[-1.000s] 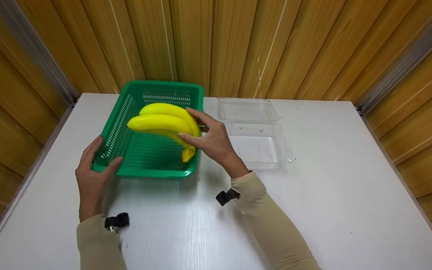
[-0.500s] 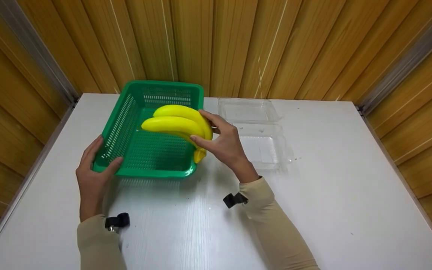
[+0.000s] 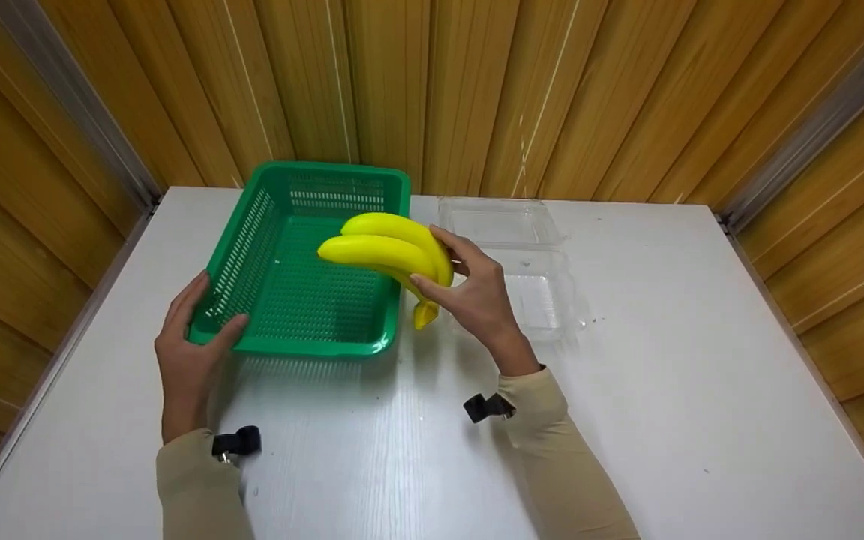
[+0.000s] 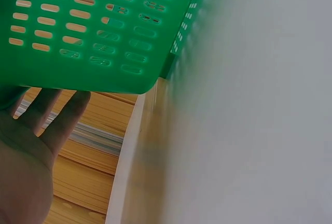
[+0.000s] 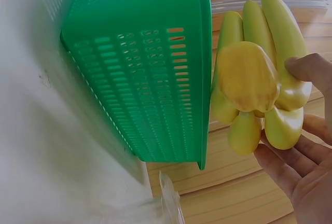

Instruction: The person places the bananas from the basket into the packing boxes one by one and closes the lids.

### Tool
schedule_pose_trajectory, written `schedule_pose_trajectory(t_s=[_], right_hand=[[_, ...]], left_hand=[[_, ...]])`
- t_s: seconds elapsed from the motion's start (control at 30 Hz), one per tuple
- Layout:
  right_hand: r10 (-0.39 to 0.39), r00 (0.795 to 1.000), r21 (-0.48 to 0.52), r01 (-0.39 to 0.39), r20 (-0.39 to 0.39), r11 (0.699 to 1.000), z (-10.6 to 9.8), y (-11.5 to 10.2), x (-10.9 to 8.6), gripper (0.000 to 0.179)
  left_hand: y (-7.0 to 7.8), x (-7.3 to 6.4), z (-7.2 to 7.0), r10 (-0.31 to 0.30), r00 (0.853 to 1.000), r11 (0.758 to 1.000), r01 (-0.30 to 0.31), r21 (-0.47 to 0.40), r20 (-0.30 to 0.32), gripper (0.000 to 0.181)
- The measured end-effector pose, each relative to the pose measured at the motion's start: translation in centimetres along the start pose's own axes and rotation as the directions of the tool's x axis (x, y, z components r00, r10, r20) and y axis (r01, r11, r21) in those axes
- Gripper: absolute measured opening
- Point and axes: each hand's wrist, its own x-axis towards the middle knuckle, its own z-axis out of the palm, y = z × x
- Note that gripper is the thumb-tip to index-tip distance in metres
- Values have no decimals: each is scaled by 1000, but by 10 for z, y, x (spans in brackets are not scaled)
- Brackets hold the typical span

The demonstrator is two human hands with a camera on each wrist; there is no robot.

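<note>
Banana bunch (image 3: 379, 251): yellow, several fruits joined at one stem (image 3: 424, 313); held raised above the counter (image 3: 687, 405), straddling the right rim of the basket. Fruit tips over the basket's interior, stem end outside it, pointing toward the person. From the right wrist view, close beside the rim; contact there, cannot tell.

Right hand (image 3: 481, 296): pinches the bunch close to the stem end, thumb on the near side, fingers round the far side and beneath.

Left hand (image 3: 188, 337): thumb and fingers spread across the basket's near-left corner, touching the rim; in the left wrist view the fingers look fairly straight, reaching up to the edge.

Green basket (image 3: 312, 348): plastic, rectangular, slotted walls, perforated floor; upright, left of centre toward the back.

Clear clamshell container (image 3: 537, 300): lies opened flat just right of the basket, one half toward the back wall (image 3: 469, 90); partly hidden by the right hand.

Sleeves (image 3: 567, 465): tan, a black device (image 3: 238, 441) at each cuff.

Surroundings: white counter, wood-grain panels behind and at both sides.
</note>
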Motion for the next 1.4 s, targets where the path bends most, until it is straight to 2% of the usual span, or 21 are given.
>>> schedule_pose_trajectory(t_s=[0.2,0.47,0.7,0.83,1.0,1.23,1.4], right_hand=[[3,1000,-17,-3,-14,1000,-8,3,-3,67],[19,1000,-36,-19,4,999,-16,4,-4,66],[32,999,-54,-33,-20,998,-32,6,-6,67],[60,998,-53,-62,-35,997,-41,8,-7,66],[94,995,-56,-97,-43,994,-51,9,-9,67],[118,991,-78,-122,-56,989,-63,14,-9,68],[143,989,-88,-146,-45,985,-72,16,-11,69]], left_hand=[[0,1,0,-5,1000,1000,5,2,0,73],[-1,0,-1,-6,1000,1000,6,-1,-3,72],[1,0,-1,-7,1000,1000,7,-15,-1,72],[1,-1,-2,-6,1000,1000,6,-6,-3,72],[0,-1,-5,-37,999,999,37,-10,4,73],[-1,1,-7,8,1000,1000,-8,-18,1,72],[0,1,-8,-2,1000,1000,2,-20,2,72]])
